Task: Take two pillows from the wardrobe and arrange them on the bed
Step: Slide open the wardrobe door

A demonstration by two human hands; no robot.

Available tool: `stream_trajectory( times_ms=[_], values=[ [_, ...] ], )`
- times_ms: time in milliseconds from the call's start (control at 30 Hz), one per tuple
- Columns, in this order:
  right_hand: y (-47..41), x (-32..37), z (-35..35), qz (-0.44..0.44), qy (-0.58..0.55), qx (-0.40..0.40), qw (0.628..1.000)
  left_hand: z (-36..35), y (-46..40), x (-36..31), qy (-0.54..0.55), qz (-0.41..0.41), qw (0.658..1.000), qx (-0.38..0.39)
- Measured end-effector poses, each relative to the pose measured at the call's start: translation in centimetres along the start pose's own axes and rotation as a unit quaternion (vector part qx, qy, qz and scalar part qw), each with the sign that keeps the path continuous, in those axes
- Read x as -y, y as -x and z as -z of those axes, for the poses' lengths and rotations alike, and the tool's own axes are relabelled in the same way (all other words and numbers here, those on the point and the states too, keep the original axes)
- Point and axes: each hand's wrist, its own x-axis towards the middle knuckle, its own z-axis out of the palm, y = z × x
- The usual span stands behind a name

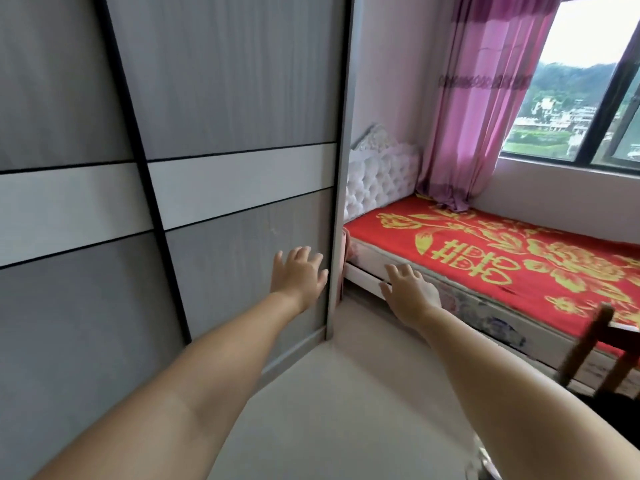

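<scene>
A: Wardrobe [214, 98] fills everything ahead of and above the left hand [299, 275]. Sliding doors, grey panels with a white band, black frames. Doors drawn across; nothing of the inside shows.

B: So the pillows?

A: Not in view. By the task they sit behind those doors, though I cannot confirm it. None lie on the bed [485, 251].

B: Why is the left hand there?

A: It lies flat, fingers spread and straight, against the lower grey panel just beside the door's outer edge. My reading: that is the spot to push a slider from, since no handle is visible. Whether the palm is truly touching or only close, I cannot tell.

B: And the right hand [410, 294]?

A: Out ahead, fingers loose and straight, holding nothing. It hangs before the mattress side, just right of the wardrobe's end post. Probably ready to catch the door edge or reach in.

B: Room notes.

A: Bed runs beyond and right of the right hand: red spread with gold flowers, white tufted headboard [381, 178] tucked behind the wardrobe's end. Pale bare floor [346, 393] under both forearms. Pink curtain [485, 109] and window [581, 98] far above the right hand; dark wooden chair [588, 348] to its right.
</scene>
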Motion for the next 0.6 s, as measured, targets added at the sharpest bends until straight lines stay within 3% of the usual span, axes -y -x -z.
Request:
stream_trajectory(
  times_ms=[333, 600],
  values=[
    [-21.8, 1.4, -5.6, 0.009, -0.059, 0.036, 0.998, -6.9, -20.0, 6.5, -0.036, 0.017, 0.999, 0.000],
    [-42.7, 4.1, -9.1, -0.054, -0.146, 0.011, 0.988, -10.8, -40.6, 12.3, -0.080, -0.069, 0.994, -0.017]
  ],
)
